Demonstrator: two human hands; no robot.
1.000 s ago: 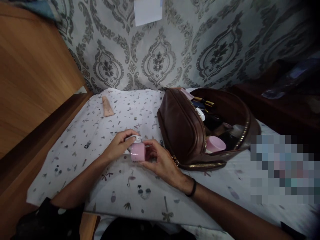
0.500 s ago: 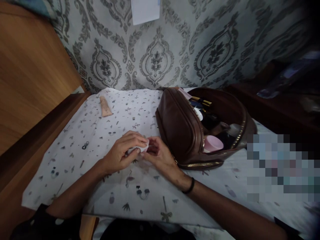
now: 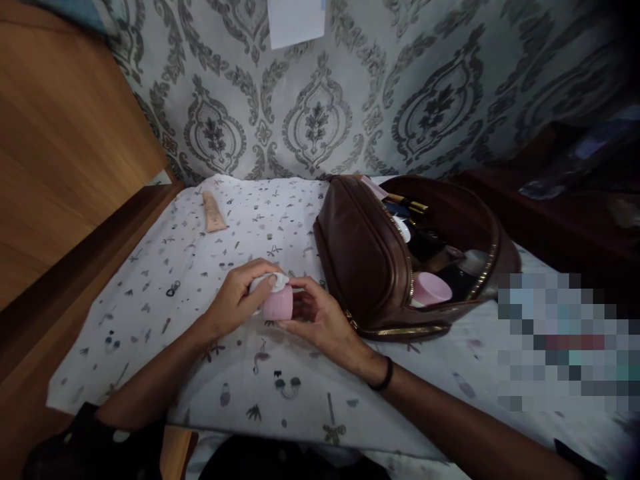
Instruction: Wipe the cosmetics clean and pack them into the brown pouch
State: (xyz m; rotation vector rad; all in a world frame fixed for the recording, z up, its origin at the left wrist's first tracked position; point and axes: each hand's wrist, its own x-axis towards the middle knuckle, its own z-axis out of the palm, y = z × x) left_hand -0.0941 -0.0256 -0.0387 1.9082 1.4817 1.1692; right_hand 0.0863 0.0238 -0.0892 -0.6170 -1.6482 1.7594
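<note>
A wooden panel point(image 3: 70, 120) stood at the far left, past the left edge of the printed cloth point(image 3: 150, 320). A dark, dotted sleeve point(image 3: 100, 440) covered part of the left arm by the cloth's near left corner. Close to the far left corner lay a beige tube point(image 3: 213, 213), flat and slightly slanted.

The left hand point(image 3: 233, 297) grasped a white wad point(image 3: 270, 283) between thumb and fingers, pressed against the top of a pink jar point(image 3: 278, 305). The jar was about midway between the cloth's far and near edges; whether its base touched the cloth, I could not tell. The right hand point(image 3: 333, 327) gripped the jar from its right side, fingers and thumb curved around it. A black band point(image 3: 385, 375) circled that wrist.

Just beyond the right hand, a brown bag point(image 3: 357, 260) sat unzipped, reaching toward the cloth's far edge. Inside were gold sticks point(image 3: 407, 202) at the back and a pink cup point(image 3: 431, 289) at the front. Farther right, a clear bottle point(image 3: 565, 160) lay in shadow, above a pixelated patch point(image 3: 565, 340).
</note>
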